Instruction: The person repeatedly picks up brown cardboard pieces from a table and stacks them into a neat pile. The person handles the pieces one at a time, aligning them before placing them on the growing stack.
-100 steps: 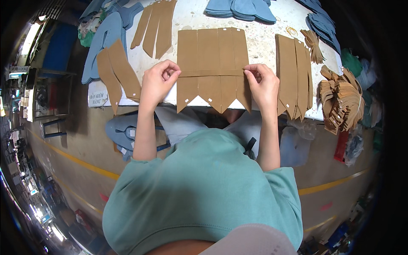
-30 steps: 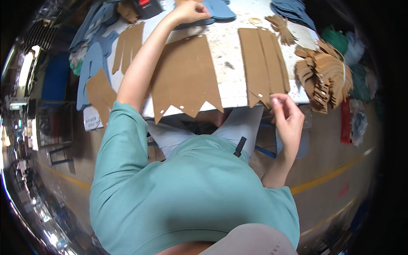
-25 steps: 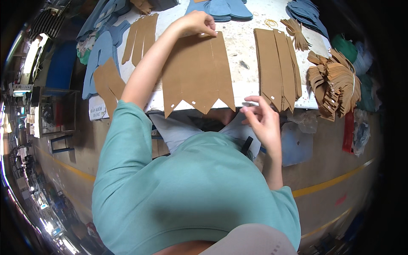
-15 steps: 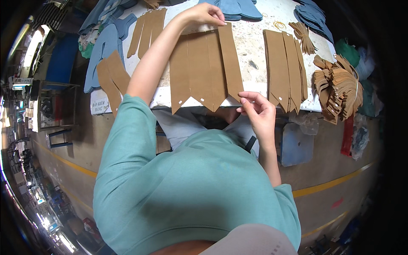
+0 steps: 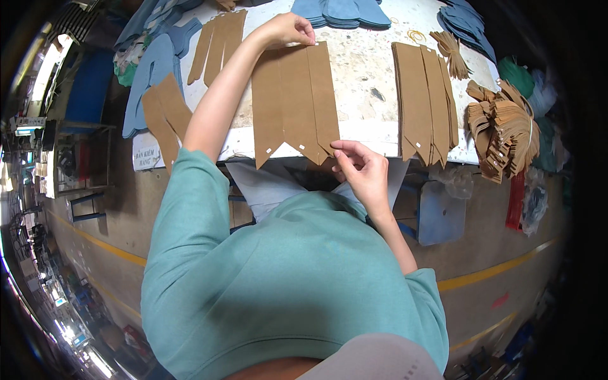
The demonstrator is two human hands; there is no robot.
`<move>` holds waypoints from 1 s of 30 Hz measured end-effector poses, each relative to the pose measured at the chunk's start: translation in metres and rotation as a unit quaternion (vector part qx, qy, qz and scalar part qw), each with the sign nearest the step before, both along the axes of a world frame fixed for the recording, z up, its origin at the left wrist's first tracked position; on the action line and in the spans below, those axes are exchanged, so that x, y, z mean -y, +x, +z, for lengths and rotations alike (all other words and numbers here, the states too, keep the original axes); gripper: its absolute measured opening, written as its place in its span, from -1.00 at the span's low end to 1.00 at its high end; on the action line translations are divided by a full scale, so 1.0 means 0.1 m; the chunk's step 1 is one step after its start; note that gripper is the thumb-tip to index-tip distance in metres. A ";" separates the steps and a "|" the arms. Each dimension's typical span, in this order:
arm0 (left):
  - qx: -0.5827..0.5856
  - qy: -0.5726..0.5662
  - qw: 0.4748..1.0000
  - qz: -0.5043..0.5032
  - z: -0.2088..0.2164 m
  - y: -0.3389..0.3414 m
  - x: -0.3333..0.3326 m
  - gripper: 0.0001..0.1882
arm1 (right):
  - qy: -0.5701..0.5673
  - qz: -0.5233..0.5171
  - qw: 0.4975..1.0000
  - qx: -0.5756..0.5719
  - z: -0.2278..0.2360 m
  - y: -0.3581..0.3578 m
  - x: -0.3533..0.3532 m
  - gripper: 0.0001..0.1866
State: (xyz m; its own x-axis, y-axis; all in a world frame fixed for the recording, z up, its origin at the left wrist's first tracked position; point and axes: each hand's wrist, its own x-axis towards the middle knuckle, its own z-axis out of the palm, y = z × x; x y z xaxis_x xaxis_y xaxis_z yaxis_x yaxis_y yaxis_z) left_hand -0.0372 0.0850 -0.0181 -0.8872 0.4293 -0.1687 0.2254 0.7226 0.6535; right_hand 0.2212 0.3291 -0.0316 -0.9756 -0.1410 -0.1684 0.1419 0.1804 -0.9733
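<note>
While left hand (image 5: 288,30) stays, right hand (image 5: 362,170) reaches brown strips (image 5: 294,98).

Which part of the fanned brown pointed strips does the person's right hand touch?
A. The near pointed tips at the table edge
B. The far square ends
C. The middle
A: the right hand pinches the pointed tips of the brown strips at the table edge.

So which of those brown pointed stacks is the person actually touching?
The middle stack, overhanging the table edge: the left hand presses its far end, the right hand pinches its pointed tips. The others lie untouched.
</note>
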 end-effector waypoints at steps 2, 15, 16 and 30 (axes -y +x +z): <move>-0.026 0.000 1.000 -0.001 0.01 0.05 -0.03 -0.82 | 0.017 -0.006 1.000 0.011 0.03 -0.01 0.00 -0.82; 0.086 0.073 0.990 -0.086 0.20 0.04 -0.16 -0.72 | 0.202 -0.057 0.936 -0.281 -0.15 -0.73 0.26 -0.19; 0.104 0.138 0.977 -0.122 0.29 0.07 -0.16 -0.75 | 0.173 -0.082 0.934 -0.302 -0.16 -0.79 0.34 -0.14; 0.066 0.323 0.944 -0.032 0.57 -0.36 -1.30 -0.86 | -0.075 -0.197 0.961 -0.178 0.30 -0.26 -0.76 -0.57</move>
